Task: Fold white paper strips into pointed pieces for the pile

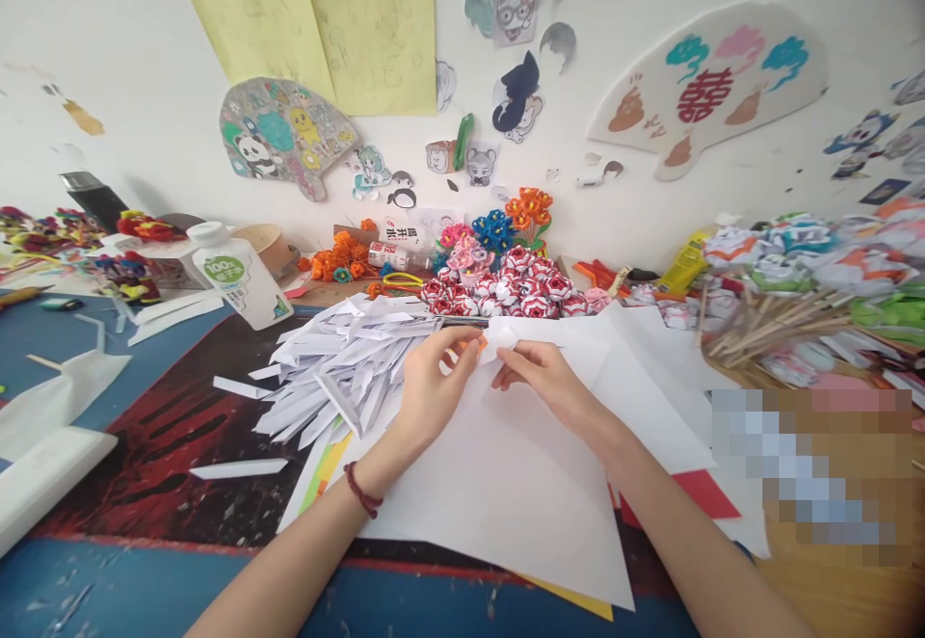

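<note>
– Where is the paper [504,334]?
– Between my hands, at the fingertips, above the white sheets [506,465]. Orange shows at its left edge.
– State of each hand?
– Left hand [434,383]: thumb and finger pinched on the paper's left side. Right hand [545,378]: pinched on its right side, lower fingers curled.
– Nearby?
– Folded strips [347,358] heaped beside my left hand; red-white flowers [524,286] beyond both.

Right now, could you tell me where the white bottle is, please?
In the head view, the white bottle is left of centre, beside the paper strips.
</note>
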### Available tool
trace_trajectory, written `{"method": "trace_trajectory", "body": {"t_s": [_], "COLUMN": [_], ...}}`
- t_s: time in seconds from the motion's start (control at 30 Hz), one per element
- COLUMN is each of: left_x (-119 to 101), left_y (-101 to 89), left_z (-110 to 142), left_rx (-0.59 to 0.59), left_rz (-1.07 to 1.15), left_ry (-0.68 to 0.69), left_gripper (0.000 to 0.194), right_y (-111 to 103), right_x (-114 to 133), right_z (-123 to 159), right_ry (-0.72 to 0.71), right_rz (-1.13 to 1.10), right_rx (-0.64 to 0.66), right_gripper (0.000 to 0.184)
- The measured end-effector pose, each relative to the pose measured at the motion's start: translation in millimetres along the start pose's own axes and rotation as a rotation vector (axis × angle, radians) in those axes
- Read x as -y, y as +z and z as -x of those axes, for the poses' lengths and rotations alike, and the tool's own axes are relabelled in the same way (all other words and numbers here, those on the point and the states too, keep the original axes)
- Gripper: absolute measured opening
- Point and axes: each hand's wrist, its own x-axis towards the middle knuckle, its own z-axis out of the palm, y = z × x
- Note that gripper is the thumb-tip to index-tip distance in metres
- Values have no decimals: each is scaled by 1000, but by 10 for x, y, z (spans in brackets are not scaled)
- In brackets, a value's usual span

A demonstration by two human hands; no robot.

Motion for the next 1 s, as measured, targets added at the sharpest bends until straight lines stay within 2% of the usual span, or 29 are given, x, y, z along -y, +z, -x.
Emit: {"method": "trace_trajectory", "body": {"t_s": [0.13, 0.27, 0.5, 0.73, 1.0], "left_x": [64, 97, 85, 125, 116], "left_y": [1, 6, 8, 54, 14], "left_z": [-87, -88, -75, -41, -59], "left_rx": [172, 243, 220, 160, 182], "left_rz": [304, 422, 314, 300, 183], "left_ry": [-295, -406, -367, -330, -260], "left_gripper": [26, 30, 32, 31, 26], "right_y": [-5, -2, 36, 64, 14], "right_x": [5, -8, 38, 41, 30], "right_z": [8, 7, 30, 37, 39], "right_ry": [-50, -74, -104, -115, -111], "right_rz": [15, 15, 10, 52, 106], "right_rx": [1, 22, 29, 26, 1], "right_gripper": [35, 34, 29, 31, 32]}}
